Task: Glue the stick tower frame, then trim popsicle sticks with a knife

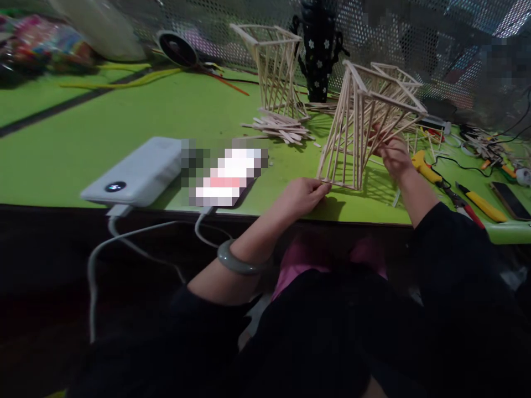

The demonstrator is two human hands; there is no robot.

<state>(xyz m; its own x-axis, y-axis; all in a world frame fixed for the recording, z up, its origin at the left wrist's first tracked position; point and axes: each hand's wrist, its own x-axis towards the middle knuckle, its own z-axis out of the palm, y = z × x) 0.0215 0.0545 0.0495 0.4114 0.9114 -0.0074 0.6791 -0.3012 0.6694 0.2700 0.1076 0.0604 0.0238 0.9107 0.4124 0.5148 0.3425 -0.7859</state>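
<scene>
A twisted frame of thin wooden sticks (390,102) stands on the green tabletop, tilted a little, in front of me. My left hand (305,193) pinches its lower left corner between thumb and fingers, close to the table's front edge. On the frame's right side, my right hand (392,152) has its fingers closed about the slanting sticks, partly hidden by them. A similar stick frame (277,77) rests upright further back. Below it lies a loose pile of flat wooden sticks (286,130). Part of another stick frame (396,69) shows behind the held one.
At the left sit a white power bank (136,168) and a blurred-out phone (228,177), both with cables. A yellow glue gun (427,166), a yellow cutter (483,203) and a dark flat device (510,200) lie right. A black flowered vase (319,52) stands behind.
</scene>
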